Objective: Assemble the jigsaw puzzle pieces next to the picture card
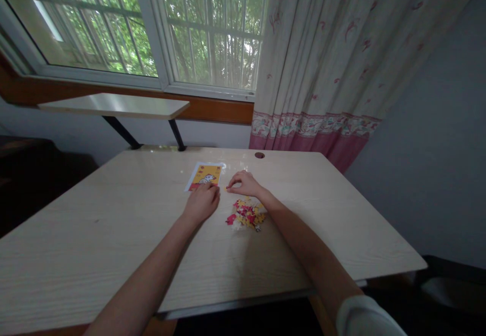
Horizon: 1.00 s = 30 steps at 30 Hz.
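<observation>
The right hand (244, 183), just beyond the heap (246, 214) of loose pieces, was pinched on a small piece (228, 187). The left hand (202, 202), left of the heap, lay over the near edge of the picture card (211, 170); its fingers were curled, and whether they held anything could not be told. Risks, as judged: the small piece could slip, being so slight; the right forearm (304, 235), close along the heap's right side, could scatter pieces over the tabletop (144, 245); left-hand pressure could shift the card, part of which it hid. Well beyond the heap were a round fitting (259, 155), a raised shelf (114, 104) to its left and a curtain (322, 73) to its right; none obstructed the hands.
</observation>
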Available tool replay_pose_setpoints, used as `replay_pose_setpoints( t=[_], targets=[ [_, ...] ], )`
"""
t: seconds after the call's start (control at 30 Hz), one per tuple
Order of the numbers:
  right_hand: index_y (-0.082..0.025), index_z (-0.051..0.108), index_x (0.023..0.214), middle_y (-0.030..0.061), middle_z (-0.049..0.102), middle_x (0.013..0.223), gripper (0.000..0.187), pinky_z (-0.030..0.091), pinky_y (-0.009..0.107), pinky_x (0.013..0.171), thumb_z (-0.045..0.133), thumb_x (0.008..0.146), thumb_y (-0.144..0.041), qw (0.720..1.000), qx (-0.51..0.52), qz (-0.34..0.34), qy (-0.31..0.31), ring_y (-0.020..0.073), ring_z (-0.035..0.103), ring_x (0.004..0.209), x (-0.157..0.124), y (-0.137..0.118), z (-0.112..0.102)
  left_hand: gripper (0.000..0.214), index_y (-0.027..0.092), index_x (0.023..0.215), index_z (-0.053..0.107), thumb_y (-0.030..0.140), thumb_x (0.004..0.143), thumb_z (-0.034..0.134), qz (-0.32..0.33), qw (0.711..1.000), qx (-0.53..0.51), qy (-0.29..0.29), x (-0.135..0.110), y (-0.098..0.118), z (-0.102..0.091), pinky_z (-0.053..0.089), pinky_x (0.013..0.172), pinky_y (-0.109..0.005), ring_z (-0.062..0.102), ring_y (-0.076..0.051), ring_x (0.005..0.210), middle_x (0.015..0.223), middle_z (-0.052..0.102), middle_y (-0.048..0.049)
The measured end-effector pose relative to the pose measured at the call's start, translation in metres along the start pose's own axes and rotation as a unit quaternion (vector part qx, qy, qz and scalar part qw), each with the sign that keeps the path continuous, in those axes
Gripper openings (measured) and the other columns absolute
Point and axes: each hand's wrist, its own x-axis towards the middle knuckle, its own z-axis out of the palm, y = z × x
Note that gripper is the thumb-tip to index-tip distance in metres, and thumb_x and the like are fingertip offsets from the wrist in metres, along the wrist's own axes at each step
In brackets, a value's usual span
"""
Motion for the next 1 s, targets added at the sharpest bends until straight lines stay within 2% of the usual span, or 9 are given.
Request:
replay_pose_setpoints(
  t=[0.1, 0.27, 0.33, 0.4, 0.53, 0.6, 0.8, 1.0],
  targets=[
    [-0.022, 0.072, 0.074, -0.0002, 0.070, 0.079, 0.017, 0.038, 0.027, 0.084, 0.073, 0.071, -0.038, 0.999, 0.032, 0.018, 0.003, 0.0143, 0.060, 0.083, 0.001, -0.001, -0.002, 0.033, 0.012, 0.100, 0.066, 0.027, 0.088, 0.038, 0.001, 1.000, -0.003, 0.004, 0.000, 0.000, 0.000, 0.044, 0.086, -0.038, 0.058, -0.026, 0.097, 0.103, 0.063, -0.0140],
    [-0.014, 0.071, 0.083, 0.0035, 0.070, 0.081, 0.018, 0.044, 0.024, 0.073, 0.065, 0.077, -0.030, 0.980, 0.174, 0.100, 0.005, 0.0123, 0.061, 0.074, 0.003, 0.007, -0.010, 0.031, 0.013, 0.097, 0.065, 0.028, 0.088, 0.039, 0.007, 1.000, -0.009, 0.024, 0.000, 0.001, -0.002, 0.045, 0.084, -0.038, 0.057, -0.026, 0.096, 0.101, 0.062, -0.0137],
    [-0.012, 0.071, 0.086, 0.0045, 0.070, 0.081, 0.021, 0.046, 0.025, 0.072, 0.062, 0.079, -0.030, 0.970, 0.215, 0.113, -0.017, 0.0128, 0.061, 0.073, -0.003, 0.011, -0.016, 0.030, 0.014, 0.095, 0.065, 0.028, 0.088, 0.039, 0.016, 0.999, -0.009, 0.033, 0.000, 0.002, -0.004, 0.045, 0.084, -0.038, 0.056, -0.026, 0.094, 0.100, 0.062, -0.0135],
    [-0.013, 0.071, 0.087, 0.0050, 0.070, 0.082, 0.022, 0.047, 0.026, 0.073, 0.062, 0.079, -0.031, 0.967, 0.229, 0.093, -0.053, 0.0138, 0.061, 0.076, -0.014, 0.014, -0.023, 0.030, 0.014, 0.094, 0.066, 0.028, 0.088, 0.039, 0.029, 0.999, -0.011, 0.043, 0.000, 0.004, -0.004, 0.045, 0.084, -0.039, 0.056, -0.026, 0.093, 0.098, 0.062, -0.0128],
    [-0.018, 0.073, 0.090, 0.0061, 0.068, 0.091, 0.018, 0.045, 0.031, 0.084, 0.063, 0.081, -0.029, 0.982, 0.151, 0.004, -0.109, 0.0160, 0.060, 0.087, -0.047, 0.010, -0.041, 0.032, 0.014, 0.099, 0.066, 0.026, 0.090, 0.038, 0.063, 0.996, -0.048, 0.046, -0.001, 0.012, -0.005, 0.045, 0.083, -0.036, 0.057, -0.023, 0.090, 0.096, 0.062, -0.0110],
    [-0.020, 0.073, 0.094, 0.0073, 0.065, 0.099, 0.017, 0.042, 0.033, 0.090, 0.063, 0.081, -0.027, 0.990, 0.097, -0.009, -0.105, 0.0169, 0.059, 0.093, -0.064, 0.007, -0.050, 0.032, 0.014, 0.102, 0.065, 0.026, 0.091, 0.038, 0.086, 0.993, -0.076, 0.042, -0.002, 0.018, -0.004, 0.045, 0.084, -0.035, 0.056, -0.022, 0.091, 0.097, 0.062, -0.0110],
    [-0.019, 0.070, 0.100, 0.0090, 0.062, 0.098, 0.022, 0.041, 0.034, 0.091, 0.051, 0.089, -0.021, 0.997, 0.038, 0.030, -0.067, 0.0177, 0.055, 0.096, -0.096, 0.006, -0.063, 0.033, 0.014, 0.108, 0.063, 0.027, 0.093, 0.037, 0.147, 0.977, -0.155, 0.008, -0.005, 0.041, 0.000, 0.043, 0.088, -0.035, 0.055, -0.021, 0.095, 0.100, 0.062, -0.0108],
    [-0.019, 0.067, 0.096, 0.0077, 0.061, 0.095, 0.016, 0.039, 0.035, 0.092, 0.061, 0.082, -0.025, 0.998, 0.025, 0.040, -0.044, 0.0193, 0.052, 0.097, -0.107, 0.003, -0.058, 0.034, 0.018, 0.111, 0.063, 0.030, 0.094, 0.036, 0.164, 0.970, -0.175, -0.034, -0.009, 0.054, 0.007, 0.043, 0.087, -0.034, 0.055, -0.021, 0.096, 0.102, 0.061, -0.0101]
  ],
)
